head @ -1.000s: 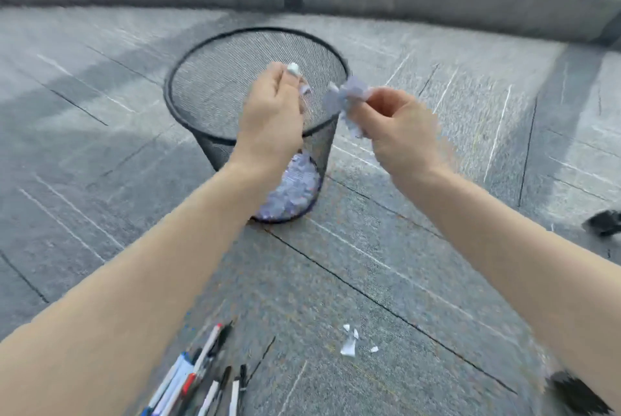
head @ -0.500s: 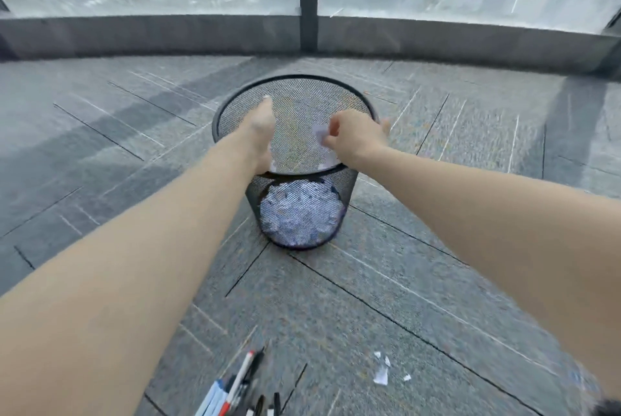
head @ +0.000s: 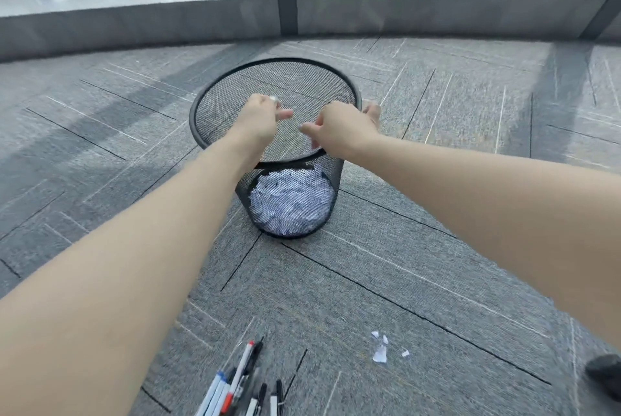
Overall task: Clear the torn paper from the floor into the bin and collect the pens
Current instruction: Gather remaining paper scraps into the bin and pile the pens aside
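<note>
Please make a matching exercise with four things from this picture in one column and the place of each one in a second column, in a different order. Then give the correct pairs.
Things:
1. mesh bin
2. pens
3. paper scraps
4. paper heap

Places:
A. loose on the carpet, right of the pens
B. inside the bin, at its bottom
C. standing on the carpet below both hands
D. lying together on the carpet at the lower edge of the picture

Pairs: 1-C, 2-D, 3-A, 4-B

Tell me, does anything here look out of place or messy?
Yes. A few torn paper scraps lie on the carpet near the camera, apart from the mesh bin already holding torn paper. A loose cluster of pens lies scattered on the floor at the bottom edge.
</note>
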{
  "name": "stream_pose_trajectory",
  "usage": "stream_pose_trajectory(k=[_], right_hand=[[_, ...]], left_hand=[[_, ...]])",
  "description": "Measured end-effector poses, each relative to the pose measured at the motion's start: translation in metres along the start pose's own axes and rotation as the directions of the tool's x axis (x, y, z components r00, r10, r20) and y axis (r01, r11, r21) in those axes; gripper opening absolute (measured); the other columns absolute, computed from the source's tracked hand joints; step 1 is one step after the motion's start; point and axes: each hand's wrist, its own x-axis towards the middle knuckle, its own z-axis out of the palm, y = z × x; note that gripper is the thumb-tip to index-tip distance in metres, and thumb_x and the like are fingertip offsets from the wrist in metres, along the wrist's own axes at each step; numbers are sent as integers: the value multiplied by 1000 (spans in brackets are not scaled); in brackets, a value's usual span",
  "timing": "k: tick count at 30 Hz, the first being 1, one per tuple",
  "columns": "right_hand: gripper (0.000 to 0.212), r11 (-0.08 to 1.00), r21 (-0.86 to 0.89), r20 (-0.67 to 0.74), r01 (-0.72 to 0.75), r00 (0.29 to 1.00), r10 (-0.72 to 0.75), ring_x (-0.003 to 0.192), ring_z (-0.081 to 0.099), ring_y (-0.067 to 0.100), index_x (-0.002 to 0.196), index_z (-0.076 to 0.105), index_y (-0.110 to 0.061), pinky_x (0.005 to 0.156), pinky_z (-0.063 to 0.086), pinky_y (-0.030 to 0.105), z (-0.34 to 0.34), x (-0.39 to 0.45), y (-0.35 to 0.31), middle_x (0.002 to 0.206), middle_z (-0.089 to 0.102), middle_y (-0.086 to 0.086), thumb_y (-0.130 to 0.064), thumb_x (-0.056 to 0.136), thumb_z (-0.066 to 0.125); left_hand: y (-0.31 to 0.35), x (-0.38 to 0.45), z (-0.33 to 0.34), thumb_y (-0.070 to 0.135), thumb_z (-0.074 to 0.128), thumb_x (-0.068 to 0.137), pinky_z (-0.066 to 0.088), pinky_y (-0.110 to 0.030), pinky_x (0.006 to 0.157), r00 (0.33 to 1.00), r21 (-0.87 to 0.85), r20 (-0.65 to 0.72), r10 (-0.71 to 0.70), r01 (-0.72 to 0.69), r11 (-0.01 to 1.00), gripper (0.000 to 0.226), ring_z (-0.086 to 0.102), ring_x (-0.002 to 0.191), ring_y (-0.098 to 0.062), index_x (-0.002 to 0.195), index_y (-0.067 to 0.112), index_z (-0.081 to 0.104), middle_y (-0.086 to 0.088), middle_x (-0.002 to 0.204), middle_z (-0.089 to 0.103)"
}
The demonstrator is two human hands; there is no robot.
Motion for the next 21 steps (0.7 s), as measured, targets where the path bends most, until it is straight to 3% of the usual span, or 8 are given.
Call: stream_pose_trajectory(k=[3,7,9,12,14,17,19,21], right_hand=[[22,998,37,-56,56,997,-54,84,55,16,80,66,-23,107,12,48,-1,-5,6,77,62,-9,-41,87,55],[2,973,178,-178,145,978,-113,94,50,7,84,60,-30,97,24,37,-8,-23,14,103,55,-10,-30,86,59],[6,908,379,-251,180,964,-86,76,45,-3,91,61,-24,89,38,24,-6,-46,29,96,52,-9,-26,88,57],[6,847,528,-196,67,980,45,70,49,1,92,61,-18,73,46,19,31,-103,81,93,57,-4,-20,88,57],[4,872,465,3,-154,985,172,77,53,9,90,61,-22,80,50,33,73,-152,127,93,58,-4,-20,87,58],[5,861,304,218,-409,909,355,85,55,13,90,63,-24,85,48,41,128,-219,182,94,59,-5,-23,86,60],[6,851,258,286,-458,877,385,89,57,14,90,63,-29,86,47,39,147,-249,199,95,60,-6,-25,85,62],[11,857,232,322,-459,868,378,92,55,13,94,64,-29,87,46,38,155,-264,205,94,57,-9,-28,83,64]], left_hand=[[-7,-1,-2,-13,32,87,45,-28,88,997,22,-15,74,-74,997,36,53,109,-15,109,14,43,-1,107,59],[-14,-13,1,-10,38,84,42,-21,84,939,250,-137,315,-275,929,35,50,105,-12,109,12,48,-4,113,54],[-20,-32,7,-2,38,87,42,-22,84,772,421,-194,605,-492,762,25,51,94,-13,105,5,55,-9,105,60],[-58,-76,34,1,44,85,41,-29,78,558,449,14,830,-745,493,18,52,86,-19,92,2,60,-13,93,61],[-102,-109,63,4,48,84,42,-30,75,591,345,235,772,-793,502,16,52,82,-18,89,0,63,-13,90,60],[-172,-149,105,12,51,89,47,-33,77,805,411,494,328,-549,728,17,57,91,-20,101,10,64,-5,102,59],[-207,-166,126,21,52,92,45,-31,81,835,529,549,22,-368,765,23,56,98,-18,114,15,58,-1,111,55],[-224,-180,142,23,53,92,46,-30,83,830,542,553,-76,-288,790,27,55,97,-16,118,16,55,0,113,54]])
